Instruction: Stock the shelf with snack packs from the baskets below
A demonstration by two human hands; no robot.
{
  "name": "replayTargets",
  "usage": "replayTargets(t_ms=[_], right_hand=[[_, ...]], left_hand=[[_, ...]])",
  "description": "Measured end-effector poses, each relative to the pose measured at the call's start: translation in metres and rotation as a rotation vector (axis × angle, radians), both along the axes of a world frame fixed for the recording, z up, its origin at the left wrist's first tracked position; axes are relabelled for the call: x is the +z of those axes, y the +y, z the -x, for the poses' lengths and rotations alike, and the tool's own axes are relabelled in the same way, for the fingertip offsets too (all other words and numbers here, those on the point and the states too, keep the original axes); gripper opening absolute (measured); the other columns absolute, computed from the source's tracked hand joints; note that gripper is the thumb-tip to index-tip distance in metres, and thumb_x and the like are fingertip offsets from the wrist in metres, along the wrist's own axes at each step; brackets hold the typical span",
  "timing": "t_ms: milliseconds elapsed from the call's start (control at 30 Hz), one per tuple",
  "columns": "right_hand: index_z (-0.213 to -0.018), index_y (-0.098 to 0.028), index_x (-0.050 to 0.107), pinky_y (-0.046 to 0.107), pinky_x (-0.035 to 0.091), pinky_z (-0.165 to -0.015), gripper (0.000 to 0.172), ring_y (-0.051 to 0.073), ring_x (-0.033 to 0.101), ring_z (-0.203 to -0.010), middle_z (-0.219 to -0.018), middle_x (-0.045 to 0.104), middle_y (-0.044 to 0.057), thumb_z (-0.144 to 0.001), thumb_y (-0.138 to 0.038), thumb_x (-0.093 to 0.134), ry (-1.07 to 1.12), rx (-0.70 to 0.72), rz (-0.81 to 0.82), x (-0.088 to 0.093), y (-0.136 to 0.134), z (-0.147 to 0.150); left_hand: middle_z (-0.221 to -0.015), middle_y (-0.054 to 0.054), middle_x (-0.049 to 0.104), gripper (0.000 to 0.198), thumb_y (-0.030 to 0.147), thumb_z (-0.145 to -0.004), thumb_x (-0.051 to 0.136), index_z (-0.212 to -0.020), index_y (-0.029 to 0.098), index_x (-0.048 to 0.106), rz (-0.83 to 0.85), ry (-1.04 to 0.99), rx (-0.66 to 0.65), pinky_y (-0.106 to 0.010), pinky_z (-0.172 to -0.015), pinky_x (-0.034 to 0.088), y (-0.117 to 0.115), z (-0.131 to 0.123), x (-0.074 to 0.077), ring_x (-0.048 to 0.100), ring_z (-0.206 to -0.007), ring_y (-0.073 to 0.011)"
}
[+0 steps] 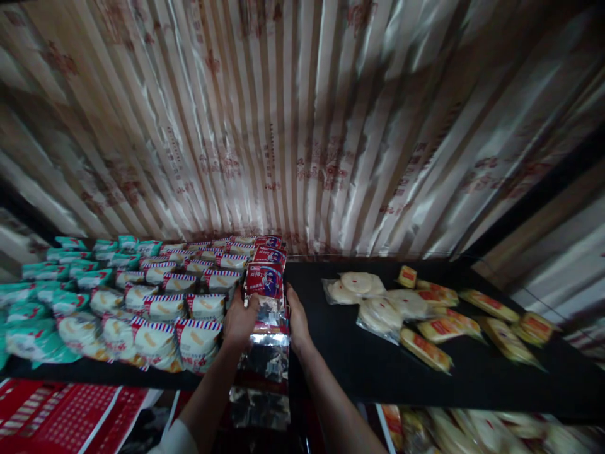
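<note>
A dark red and silver foil snack packet (265,280) lies between my two hands, in a row with similar packets behind it on the black shelf (326,353). My left hand (240,320) grips its left side, the thumb over its front. Against the right side presses my right hand (299,318), its fingers partly hidden along the edge. More silver foil packets (265,359) show below my hands, between my forearms. To the left of my left hand, nearly touching it, stand rows of white snack bags (198,340) with red-and-blue striped tops.
Teal bags (40,334) fill the shelf's far left. On the right lie clear packs of round white flatbreads (363,284) and several yellow packets (428,350). A red basket (61,416) sits below left; more bagged food (472,435) is below right. Corrugated, printed sheeting (293,126) backs the shelf.
</note>
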State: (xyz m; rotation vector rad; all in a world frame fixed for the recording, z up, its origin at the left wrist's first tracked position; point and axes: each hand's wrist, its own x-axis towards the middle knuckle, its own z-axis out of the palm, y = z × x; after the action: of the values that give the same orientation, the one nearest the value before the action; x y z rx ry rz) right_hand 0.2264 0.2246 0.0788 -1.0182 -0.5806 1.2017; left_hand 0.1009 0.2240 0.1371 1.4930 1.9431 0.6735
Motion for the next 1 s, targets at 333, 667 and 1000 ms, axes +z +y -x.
replayTargets(t_ms=[333, 667, 1000], right_hand=[[-0.136, -0.029, 0.038, 0.039, 0.043, -0.097, 0.071, 0.024, 0.053, -0.115, -0.127, 0.056, 0.001, -0.074, -0.055, 0.059, -0.054, 0.072, 0.008, 0.011, -0.007, -0.005], [-0.129, -0.031, 0.047, 0.041, 0.026, -0.11, 0.065, 0.023, 0.032, -0.132, -0.139, 0.042, -0.003, -0.071, -0.054, 0.062, -0.265, 0.131, -0.115, 0.011, -0.003, -0.002], [-0.13, -0.031, 0.046, 0.043, 0.029, -0.108, 0.063, 0.023, 0.036, -0.13, -0.136, 0.046, -0.003, -0.072, -0.052, 0.061, -0.193, 0.134, -0.111, 0.009, -0.002, -0.002]], left_hand=[[-0.119, -0.014, 0.06, 0.051, 0.039, -0.086, 0.038, -0.133, 0.018, 0.038, 0.048, -0.017, -0.001, -0.038, -0.091, 0.043, -0.009, 0.004, 0.001, 0.057, -0.108, -0.0276], [-0.11, -0.017, 0.064, 0.04, 0.035, -0.087, 0.035, -0.112, 0.012, 0.056, 0.052, -0.015, 0.007, -0.035, -0.087, 0.044, -0.01, 0.005, 0.005, 0.06, -0.103, -0.0265], [-0.123, -0.022, 0.055, 0.05, 0.029, -0.086, 0.037, -0.127, 0.002, 0.042, -0.137, 0.167, -0.048, -0.037, -0.098, 0.04, -0.027, 0.001, 0.005, 0.053, -0.113, -0.0283]])
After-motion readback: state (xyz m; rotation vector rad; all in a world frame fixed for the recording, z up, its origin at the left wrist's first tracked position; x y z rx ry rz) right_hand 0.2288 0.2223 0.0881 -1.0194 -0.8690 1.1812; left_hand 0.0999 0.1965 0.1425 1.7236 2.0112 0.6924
